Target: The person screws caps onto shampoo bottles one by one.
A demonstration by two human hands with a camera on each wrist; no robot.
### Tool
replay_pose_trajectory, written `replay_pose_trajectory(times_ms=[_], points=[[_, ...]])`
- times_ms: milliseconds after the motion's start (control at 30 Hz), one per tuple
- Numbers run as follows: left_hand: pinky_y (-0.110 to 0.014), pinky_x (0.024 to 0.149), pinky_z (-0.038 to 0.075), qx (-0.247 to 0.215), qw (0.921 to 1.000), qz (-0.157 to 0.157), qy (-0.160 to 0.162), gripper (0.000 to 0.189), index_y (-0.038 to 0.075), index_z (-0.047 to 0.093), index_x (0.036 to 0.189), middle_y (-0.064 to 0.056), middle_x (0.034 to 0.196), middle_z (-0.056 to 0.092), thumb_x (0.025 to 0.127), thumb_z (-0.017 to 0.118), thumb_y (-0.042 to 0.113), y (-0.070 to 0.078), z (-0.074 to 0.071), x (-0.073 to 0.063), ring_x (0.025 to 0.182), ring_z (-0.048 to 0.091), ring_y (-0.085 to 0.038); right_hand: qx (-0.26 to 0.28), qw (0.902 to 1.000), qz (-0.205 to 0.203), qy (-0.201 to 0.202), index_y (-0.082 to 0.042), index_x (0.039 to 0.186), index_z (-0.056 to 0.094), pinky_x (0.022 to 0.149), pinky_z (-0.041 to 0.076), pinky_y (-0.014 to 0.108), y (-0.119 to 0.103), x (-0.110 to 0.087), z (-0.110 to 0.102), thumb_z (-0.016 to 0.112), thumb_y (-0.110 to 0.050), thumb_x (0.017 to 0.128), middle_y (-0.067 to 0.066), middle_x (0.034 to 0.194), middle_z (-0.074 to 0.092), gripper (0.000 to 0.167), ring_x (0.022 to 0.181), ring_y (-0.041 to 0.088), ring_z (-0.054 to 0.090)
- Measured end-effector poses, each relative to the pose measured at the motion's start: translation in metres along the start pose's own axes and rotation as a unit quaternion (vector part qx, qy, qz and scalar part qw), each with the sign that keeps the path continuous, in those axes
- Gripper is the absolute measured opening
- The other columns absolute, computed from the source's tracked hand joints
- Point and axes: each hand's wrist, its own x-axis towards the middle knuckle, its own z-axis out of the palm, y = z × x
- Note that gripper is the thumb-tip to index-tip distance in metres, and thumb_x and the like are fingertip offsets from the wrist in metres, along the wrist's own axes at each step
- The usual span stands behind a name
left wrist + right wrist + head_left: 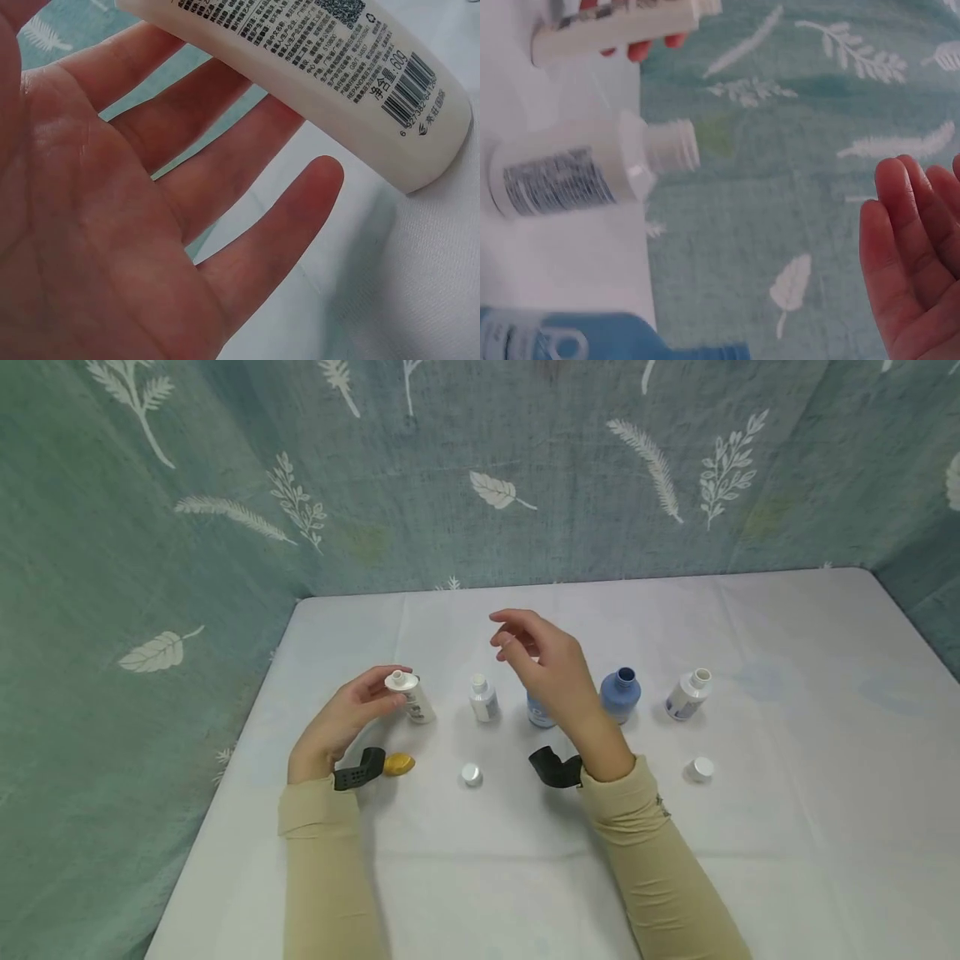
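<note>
My left hand [348, 714] holds an uncapped white bottle [417, 700] at the left, thumb on one side and fingers behind it. The bottle leans, its base at the cloth; small print and a barcode fill its back in the left wrist view. My right hand [551, 668] is raised with nothing in it, fingers loosely bent, above a blue bottle [538, 714] that it partly hides. Between the hands stands a small white bottle [483, 700] with an uncapped threaded neck, plainer in the right wrist view.
A second blue bottle [620, 695] and another white bottle [687, 695], both uncapped, stand to the right. Nearer the front lie a gold-yellow piece [399, 764], a white cap [471, 774] and another white cap [700, 769]. A leaf-patterned green curtain [420, 535] borders the white table.
</note>
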Motion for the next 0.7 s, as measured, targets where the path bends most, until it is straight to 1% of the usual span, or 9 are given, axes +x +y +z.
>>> replay_pose_trajectory(times_ms=[67,167,333,467,600,700], points=[[-0.043,0.1,0.024,-0.001,1.0,-0.001,0.001,0.047,0.012,0.046,0.126,-0.006,0.124,0.049,0.084,0.063,0.024,0.001,0.0,0.001,0.115,0.044,-0.018,0.002,1.0,-0.002,-0.005,-0.012,0.115,0.055,0.075,0.046,0.025,-0.001,-0.001,0.008,0.045,-0.015,0.091,-0.006,0.09,0.061,0.026,0.077,0.005,0.057],[-0.043,0.1,0.025,-0.002,1.0,-0.002,0.003,0.047,0.01,0.047,0.125,-0.007,0.123,0.05,0.083,0.063,0.024,0.002,0.0,0.001,0.114,0.045,-0.019,-0.001,0.9998,-0.002,-0.018,-0.013,0.112,0.056,0.075,0.046,0.022,-0.002,-0.002,0.02,0.045,-0.015,0.091,-0.005,0.091,0.06,0.023,0.077,0.004,0.056],[-0.044,0.099,0.026,0.01,0.9998,-0.004,0.017,0.043,0.01,0.05,0.121,-0.007,0.119,0.052,0.083,0.063,0.026,0.002,0.001,0.004,0.11,0.047,-0.02,-0.003,0.9985,0.004,-0.054,-0.013,0.106,0.058,0.072,0.046,0.02,-0.003,-0.005,0.041,0.046,-0.018,0.091,-0.006,0.092,0.06,0.019,0.077,0.003,0.056],[-0.046,0.099,0.026,0.012,0.9996,0.0,0.024,0.04,0.011,0.052,0.119,-0.007,0.117,0.053,0.083,0.063,0.027,0.002,0.001,0.005,0.109,0.046,-0.021,-0.033,0.996,0.007,-0.083,-0.016,0.103,0.059,0.07,0.045,0.019,-0.003,-0.008,0.057,0.048,-0.022,0.091,-0.011,0.094,0.059,0.018,0.077,0.001,0.055],[-0.045,0.098,0.028,0.003,0.9999,0.008,0.014,0.04,0.011,0.052,0.12,-0.008,0.117,0.053,0.084,0.062,0.026,0.0,0.002,0.003,0.109,0.047,-0.021,-0.059,0.99,0.013,-0.127,-0.02,0.108,0.06,0.071,0.044,0.019,-0.003,-0.014,0.068,0.047,-0.028,0.092,-0.012,0.101,0.058,0.022,0.08,0.002,0.054],[-0.045,0.095,0.033,-0.004,0.9999,0.012,0.007,0.041,0.009,0.05,0.121,-0.01,0.117,0.053,0.085,0.061,0.025,-0.001,0.002,0.002,0.107,0.049,-0.021,-0.075,0.9824,0.02,-0.17,-0.021,0.115,0.059,0.072,0.044,0.021,-0.001,-0.018,0.075,0.045,-0.034,0.093,-0.011,0.108,0.058,0.029,0.084,0.003,0.054]])
